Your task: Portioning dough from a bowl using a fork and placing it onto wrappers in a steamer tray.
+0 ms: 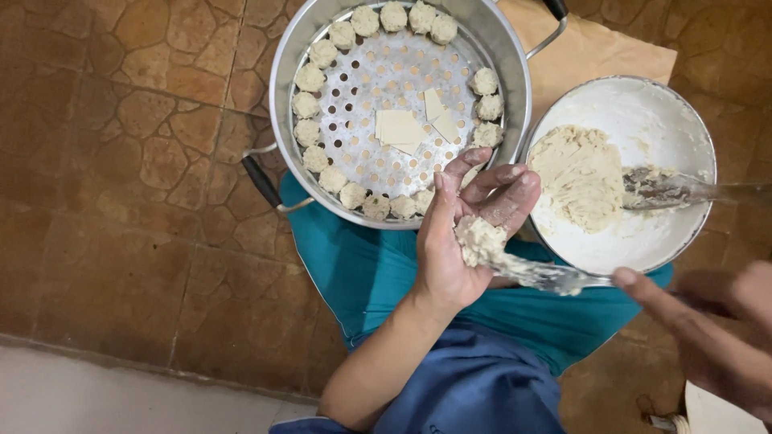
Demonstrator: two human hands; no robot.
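Note:
My left hand (458, 241) is cupped palm-up over my lap, holding a dumpling (479, 239) heaped with pale filling. My right hand (708, 321), blurred at the lower right, grips a metal spoon (551, 277) whose filling-smeared tip touches the dumpling. Just right of my left hand stands a white bowl (667, 112) with a mound of pale filling (579, 177) and a second spoon (671, 190) resting in it. Above my left hand sits a round metal steamer pot (281, 72); several formed dumplings (310, 78) line the rim of its perforated tray, and a few flat wrappers (400, 128) lie at its centre.
Pot and bowl rest on a brown stone-patterned floor (121, 161). A sheet of brown paper (595, 48) lies under the bowl's far side. My teal and blue clothing (418, 337) fills the lower middle. A pale floor strip (96, 394) runs along the bottom left.

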